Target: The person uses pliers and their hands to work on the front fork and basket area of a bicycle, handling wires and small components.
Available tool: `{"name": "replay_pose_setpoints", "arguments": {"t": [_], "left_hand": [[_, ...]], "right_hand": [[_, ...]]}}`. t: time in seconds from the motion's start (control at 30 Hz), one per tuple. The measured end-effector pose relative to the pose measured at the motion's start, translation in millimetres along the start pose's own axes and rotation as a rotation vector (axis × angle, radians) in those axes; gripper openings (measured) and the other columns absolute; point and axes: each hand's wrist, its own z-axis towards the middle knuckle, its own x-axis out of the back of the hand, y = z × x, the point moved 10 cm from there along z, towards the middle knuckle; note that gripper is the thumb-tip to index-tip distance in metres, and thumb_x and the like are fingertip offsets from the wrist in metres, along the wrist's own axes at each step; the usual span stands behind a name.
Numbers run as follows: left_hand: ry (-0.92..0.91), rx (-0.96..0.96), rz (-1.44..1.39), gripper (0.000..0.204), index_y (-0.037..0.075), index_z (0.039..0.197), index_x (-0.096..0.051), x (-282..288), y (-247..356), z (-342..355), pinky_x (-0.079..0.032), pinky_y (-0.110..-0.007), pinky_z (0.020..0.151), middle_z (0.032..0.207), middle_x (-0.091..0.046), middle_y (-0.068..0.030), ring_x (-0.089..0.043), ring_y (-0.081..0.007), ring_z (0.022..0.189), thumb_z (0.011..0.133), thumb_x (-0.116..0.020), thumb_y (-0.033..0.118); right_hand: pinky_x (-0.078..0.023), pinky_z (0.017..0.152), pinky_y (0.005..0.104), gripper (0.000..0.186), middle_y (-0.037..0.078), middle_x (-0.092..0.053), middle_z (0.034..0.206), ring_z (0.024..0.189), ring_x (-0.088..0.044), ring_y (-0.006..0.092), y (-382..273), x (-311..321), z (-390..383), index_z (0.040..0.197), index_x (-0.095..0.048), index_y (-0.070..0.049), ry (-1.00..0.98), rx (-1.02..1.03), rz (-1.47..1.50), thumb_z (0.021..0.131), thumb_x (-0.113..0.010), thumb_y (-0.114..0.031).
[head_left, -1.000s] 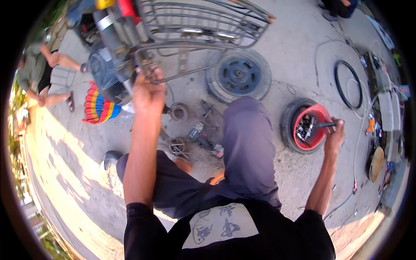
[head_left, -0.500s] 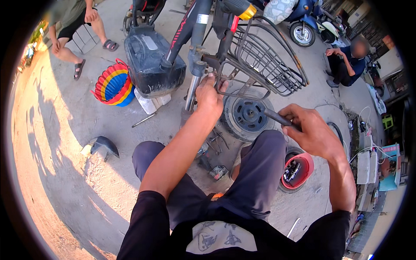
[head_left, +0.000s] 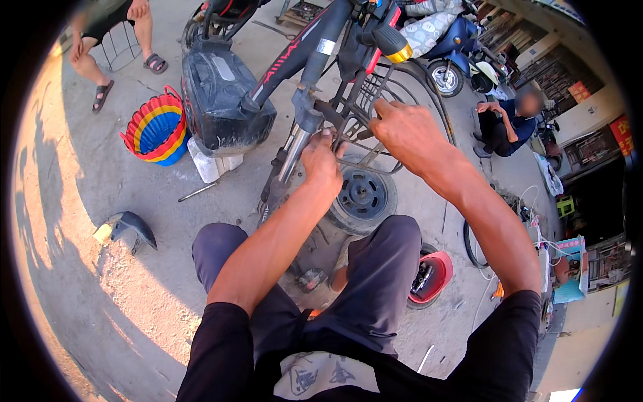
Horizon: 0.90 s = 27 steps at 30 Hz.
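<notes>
A bicycle-like two-wheeler's front end leans in front of me, with its silver fork tube [head_left: 295, 158] below a grey clamp [head_left: 308, 112]. My left hand [head_left: 321, 161] is closed just right of the tube, under the clamp, thumb upward; what its fingers pinch is hidden. My right hand [head_left: 405, 130] is a fist at the near side of the black wire basket [head_left: 358, 110]. The dark rod-shaped tool it held a moment ago is mostly hidden behind the fingers. A wheel with tyre [head_left: 362, 193] lies flat on the ground beneath my hands.
A red tub [head_left: 439, 276] with metal sockets stands right of my knee. Left are a striped basket [head_left: 157, 130], a black plastic case [head_left: 224, 100] and a dark curved shell [head_left: 127, 228]. One person sits far left, another squats right near a blue scooter [head_left: 455, 47].
My right hand has swung up and left, from over the wheel to the basket, near my left hand. The view has shifted; the left hand stays beside the fork.
</notes>
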Motion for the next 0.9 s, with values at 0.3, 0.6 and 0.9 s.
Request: {"name": "replay_pose_setpoints", "arguments": {"t": [0.3,0.6,0.9], "left_hand": [[-0.045,-0.040,-0.058,0.017,0.003,0.110,-0.057,0,2,6,-0.059,-0.025,0.069,0.100,-0.063,-0.0062,-0.065,-0.0145,0.083,0.104,-0.049,0.016],[0.011,-0.018,-0.110,0.011,0.002,0.102,-0.057,-6,-2,-2,-0.047,-0.024,0.059,0.094,-0.060,-0.0044,-0.056,-0.0134,0.073,0.102,-0.051,0.011],[-0.062,-0.057,0.001,0.016,0.000,0.102,-0.059,-4,-2,-8,-0.055,-0.023,0.067,0.093,-0.066,-0.0080,-0.063,-0.0149,0.076,0.103,-0.053,0.015]], "right_hand": [[-0.054,0.069,0.0437,0.003,0.016,-0.064,0.081,0.080,-0.067,0.0346,-4,1,25,0.074,-0.068,0.000,-0.052,0.104,0.065,0.072,-0.066,-0.003],[-0.054,0.070,0.0477,0.013,0.023,-0.068,0.078,0.079,-0.069,0.0398,-1,-23,23,0.081,-0.070,0.003,-0.273,-0.113,0.235,0.078,-0.070,-0.009],[-0.054,0.059,0.0503,0.036,0.029,-0.062,0.087,0.069,-0.066,0.0438,-52,-38,-40,0.116,-0.057,0.002,0.058,-0.601,0.441,0.080,-0.057,-0.003]]}}
